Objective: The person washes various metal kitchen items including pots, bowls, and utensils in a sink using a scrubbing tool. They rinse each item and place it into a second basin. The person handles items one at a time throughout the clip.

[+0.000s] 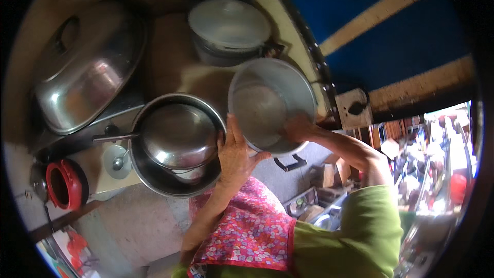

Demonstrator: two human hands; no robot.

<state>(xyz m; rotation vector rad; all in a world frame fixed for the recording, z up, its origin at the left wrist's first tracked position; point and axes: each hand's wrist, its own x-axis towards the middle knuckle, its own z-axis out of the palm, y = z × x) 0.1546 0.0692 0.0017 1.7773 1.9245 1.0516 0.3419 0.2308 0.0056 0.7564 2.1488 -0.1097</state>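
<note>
A deep grey metal pot (257,100) tilts its mouth toward me, a black side handle at its lower edge. My right hand (298,127) reaches inside the pot, its fingers blurred and partly hidden. My left hand (235,152) lies against the pot's left side, fingers stretched and thumb pointing right; nothing shows gripped in it. Beside that hand on the left stands a wide steel basin (177,191). Inside the basin rests a shiny steel pan (180,136), whose long handle juts out over the left rim.
Behind the pot stands a lidded pot (229,23). A big oval steel lid (92,67) leans at the far left. Near it are a white bowl (114,167) with a spoon and a red round container (64,184). A blue panel (370,25) rises at right, above a wall switch (355,108).
</note>
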